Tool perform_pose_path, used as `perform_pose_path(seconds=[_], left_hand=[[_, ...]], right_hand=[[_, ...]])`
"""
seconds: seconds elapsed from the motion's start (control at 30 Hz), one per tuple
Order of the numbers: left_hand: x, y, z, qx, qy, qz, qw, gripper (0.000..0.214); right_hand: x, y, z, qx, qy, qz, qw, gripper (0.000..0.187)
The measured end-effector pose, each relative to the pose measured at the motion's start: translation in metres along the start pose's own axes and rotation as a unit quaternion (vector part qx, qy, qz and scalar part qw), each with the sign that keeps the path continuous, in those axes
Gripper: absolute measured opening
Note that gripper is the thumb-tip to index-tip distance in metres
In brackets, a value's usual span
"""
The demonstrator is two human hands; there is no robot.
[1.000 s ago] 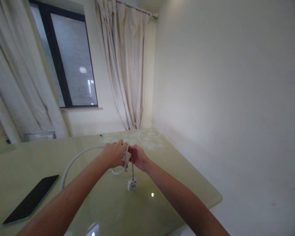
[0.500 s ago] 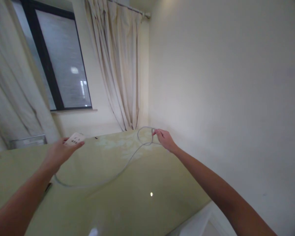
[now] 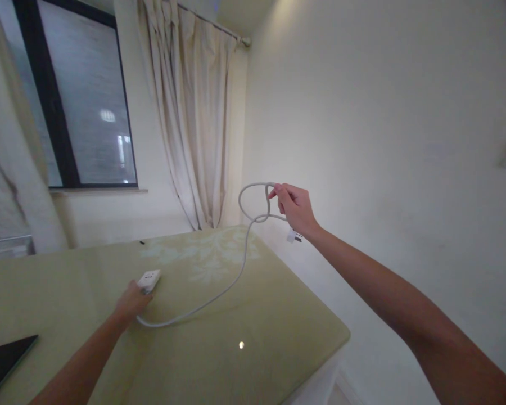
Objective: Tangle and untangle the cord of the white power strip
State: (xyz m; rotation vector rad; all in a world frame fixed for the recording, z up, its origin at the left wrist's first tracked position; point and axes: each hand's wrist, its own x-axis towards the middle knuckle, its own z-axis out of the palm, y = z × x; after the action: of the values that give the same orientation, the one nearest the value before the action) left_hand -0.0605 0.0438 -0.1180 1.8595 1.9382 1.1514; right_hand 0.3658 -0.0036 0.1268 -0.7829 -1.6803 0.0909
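Observation:
My left hand [image 3: 131, 302] is closed on a white power strip [image 3: 149, 280], low over the left part of the table. A pale grey cord [image 3: 219, 295] runs from near that hand in a long curve to the right. Higher up, my right hand [image 3: 294, 203] pinches the cord where it makes a loop [image 3: 241, 198], above the table's far right corner. The cord's plug [image 3: 294, 236] dangles just below my right wrist, with its dark prongs pointing right.
The green glossy table [image 3: 236, 371] has a rounded near right corner. On its left lies a flat black object [image 3: 8, 363]; a small dark piece [image 3: 142, 242] is near the far edge. Behind are a curtain [image 3: 198, 112], a window [image 3: 84, 95] and a pale wall [image 3: 362, 124].
My right hand has risen, lifting the looped cord off the tabletop, and the plug has come into view. My left hand has lowered the power strip toward the table. The view has turned right.

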Motion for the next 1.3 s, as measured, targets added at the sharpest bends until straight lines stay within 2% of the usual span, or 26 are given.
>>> perform_pose_path(seconds=[0.1, 0.17, 0.23, 0.33, 0.37, 0.43, 0.5, 0.57, 0.63, 0.73, 0.8, 0.87, 0.9, 0.97, 1.03, 1.1, 1.17, 1.2, 1.23, 1.3], left_hand=[[0.002, 0.026, 0.012, 0.018, 0.008, 0.006, 1.000, 0.020], [0.000, 0.061, 0.020, 0.008, 0.007, 0.048, 0.999, 0.030], [-0.005, 0.108, 0.028, -0.013, 0.003, 0.113, 0.994, 0.045], [-0.017, 0.178, 0.040, -0.036, 0.025, 0.281, 0.959, 0.063], [-0.019, 0.195, 0.044, -0.043, 0.036, 0.294, 0.954, 0.067], [-0.021, 0.216, 0.049, -0.074, 0.038, 0.261, 0.962, 0.047], [-0.019, 0.217, 0.049, -0.096, 0.019, 0.242, 0.965, 0.025], [-0.017, 0.204, 0.044, -0.118, 0.001, 0.240, 0.963, 0.025], [-0.015, 0.186, 0.036, -0.149, -0.002, 0.231, 0.961, 0.029], [-0.013, 0.164, 0.017, -0.196, 0.023, 0.204, 0.959, 0.036], [-0.013, 0.159, 0.004, -0.262, 0.043, 0.167, 0.950, 0.041], [-0.013, 0.162, -0.008, -0.356, 0.049, 0.119, 0.926, 0.046], [-0.013, 0.165, -0.013, -0.405, 0.045, 0.091, 0.909, 0.046], [-0.014, 0.174, -0.021, -0.487, 0.036, 0.036, 0.872, 0.042], [-0.014, 0.182, -0.027, -0.549, 0.020, -0.012, 0.836, 0.031], [-0.014, 0.191, -0.034, -0.576, -0.014, -0.048, 0.816, 0.022], [-0.014, 0.200, -0.044, -0.564, -0.056, -0.062, 0.822, 0.020], [-0.014, 0.206, -0.050, -0.548, -0.075, -0.058, 0.831, 0.021], [-0.013, 0.213, -0.057, -0.530, -0.091, -0.047, 0.842, 0.022], [-0.012, 0.230, -0.070, -0.487, -0.115, -0.013, 0.865, 0.024]], right_hand=[[0.000, -0.014, 0.006, 0.034, -0.011, -0.001, 0.999, 0.057], [-0.004, -0.022, 0.017, 0.087, -0.012, 0.008, 0.996, 0.055], [-0.011, -0.032, 0.033, 0.156, -0.017, 0.028, 0.987, 0.052], [-0.023, -0.053, 0.060, 0.258, -0.035, 0.086, 0.962, 0.053], [-0.027, -0.060, 0.066, 0.282, -0.042, 0.107, 0.953, 0.055], [-0.031, -0.070, 0.072, 0.305, -0.060, 0.135, 0.941, 0.058], [-0.030, -0.068, 0.067, 0.294, -0.075, 0.129, 0.944, 0.058], [-0.025, -0.051, 0.054, 0.255, -0.074, 0.109, 0.958, 0.055], [-0.019, -0.019, 0.036, 0.205, -0.053, 0.121, 0.970, 0.056], [-0.021, 0.041, 0.013, 0.142, -0.012, 0.190, 0.971, 0.063], [-0.032, 0.078, 0.006, 0.032, 0.023, 0.169, 0.985, 0.054], [-0.049, 0.104, 0.009, -0.056, 0.025, 0.152, 0.986, 0.048], [-0.059, 0.113, 0.015, -0.070, -0.013, 0.166, 0.983, 0.044], [-0.078, 0.123, 0.031, -0.053, -0.143, 0.212, 0.965, 0.036], [-0.095, 0.123, 0.051, -0.020, -0.266, 0.238, 0.934, 0.044], [-0.107, 0.116, 0.074, 0.005, -0.370, 0.248, 0.896, 0.048], [-0.114, 0.103, 0.096, 0.020, -0.469, 0.254, 0.846, 0.044], [-0.116, 0.095, 0.107, 0.027, -0.500, 0.250, 0.829, 0.044], [-0.115, 0.085, 0.117, 0.035, -0.519, 0.242, 0.819, 0.046], [-0.111, 0.059, 0.138, 0.107, -0.505, 0.204, 0.832, 0.055]])
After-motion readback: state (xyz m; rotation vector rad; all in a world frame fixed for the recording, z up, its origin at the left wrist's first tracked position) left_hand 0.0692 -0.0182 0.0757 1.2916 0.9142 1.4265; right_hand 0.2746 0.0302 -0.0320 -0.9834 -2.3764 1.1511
